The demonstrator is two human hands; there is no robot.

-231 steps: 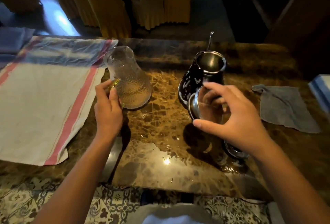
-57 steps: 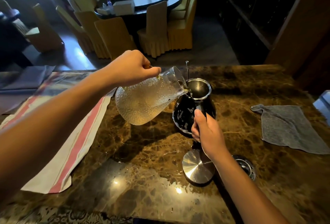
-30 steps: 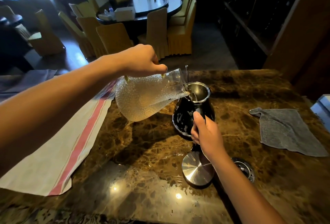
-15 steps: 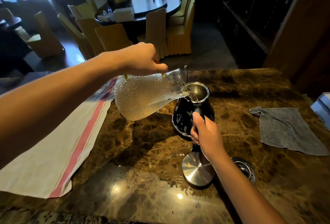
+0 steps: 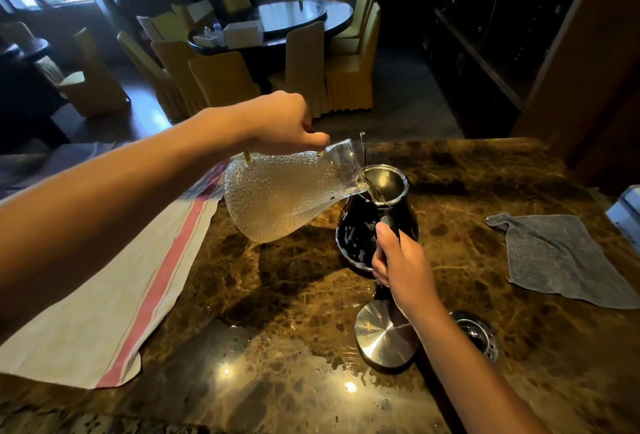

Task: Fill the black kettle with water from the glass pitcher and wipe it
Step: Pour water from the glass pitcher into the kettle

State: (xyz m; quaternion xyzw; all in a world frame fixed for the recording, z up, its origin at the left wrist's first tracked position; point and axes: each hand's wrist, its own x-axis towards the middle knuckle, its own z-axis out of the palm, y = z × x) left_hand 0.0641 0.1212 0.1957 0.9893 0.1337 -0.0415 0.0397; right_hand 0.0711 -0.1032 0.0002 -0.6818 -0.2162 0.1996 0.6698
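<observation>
The black kettle (image 5: 360, 226) stands uncovered on the brown marble counter (image 5: 277, 295), its steel rim facing up. My right hand (image 5: 401, 264) grips the kettle's handle from the near side. My left hand (image 5: 280, 122) holds the dimpled glass pitcher (image 5: 280, 198) by its handle, tipped almost level, its spout over the kettle's mouth. Water runs from the spout into the kettle. The kettle's steel lid (image 5: 384, 333) lies flat on the counter just in front of the kettle. A grey wiping cloth (image 5: 561, 257) lies at the right.
A white towel with red stripes (image 5: 114, 288) covers the counter's left side. A round metal fitting (image 5: 478, 333) sits in the counter right of the lid. Wet patches shine on the near counter. Beyond the counter stand yellow chairs and a dark round table.
My left hand has lifted the pitcher off the counter and tipped it over the kettle. My right hand has laid the lid down and taken the kettle's handle. Over the last second little has moved.
</observation>
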